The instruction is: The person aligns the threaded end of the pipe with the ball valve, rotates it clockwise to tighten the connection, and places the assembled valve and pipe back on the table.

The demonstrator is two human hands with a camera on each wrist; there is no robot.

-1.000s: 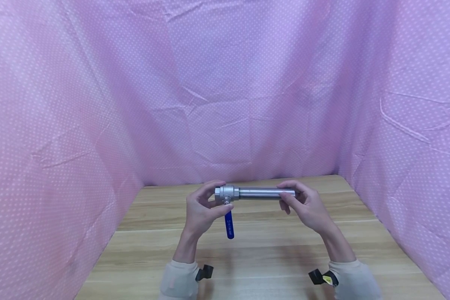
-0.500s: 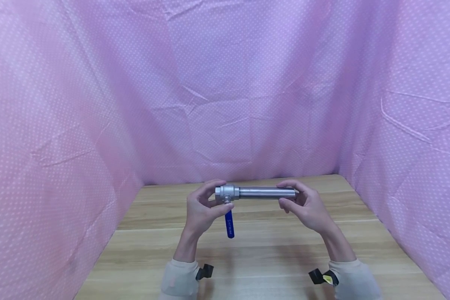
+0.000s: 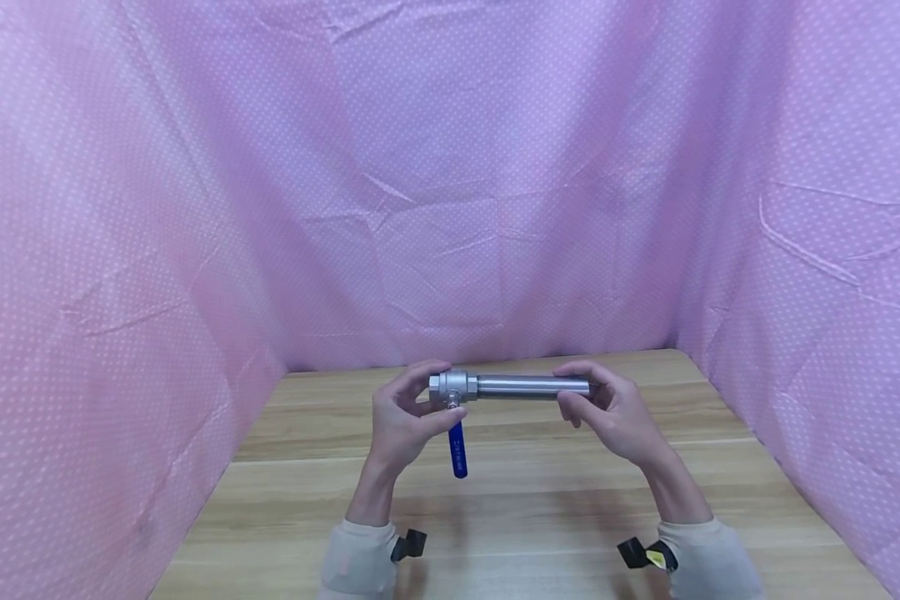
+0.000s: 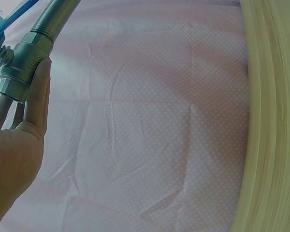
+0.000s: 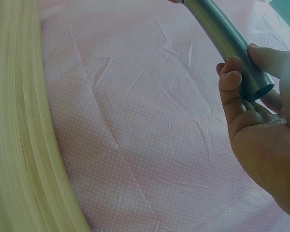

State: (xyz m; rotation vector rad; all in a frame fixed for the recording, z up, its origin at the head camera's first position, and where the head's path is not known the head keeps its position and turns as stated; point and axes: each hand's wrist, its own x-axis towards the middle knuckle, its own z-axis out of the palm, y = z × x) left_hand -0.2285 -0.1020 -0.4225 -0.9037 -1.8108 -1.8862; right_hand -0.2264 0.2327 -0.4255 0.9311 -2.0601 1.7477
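Almost nothing has moved since the earlier frames: both hands stay where they were at the lower middle of the head view, and the blue handle [image 3: 457,448] hangs perhaps a touch further left.

The left hand [image 3: 403,421] pinches the valve [image 3: 453,387] between thumb and curled fingers. The right hand [image 3: 611,410] curls its fingertips round the far end of the pipe [image 3: 532,385], which lies level just below the middle of the frame, held above the worktop [image 3: 540,508].

There is small raised lettering on the valve body in the left wrist view, at the upper left, and pale print on the blue handle, but neither can be read.

In the left wrist view the handle [image 4: 12,17] is cut off by the frame's top edge. In the right wrist view the pipe [image 5: 227,38] runs out at the top. Pink dotted cloth [image 3: 495,183] fills the background on every side. Black straps at both sleeves are partly cut off at the bottom.
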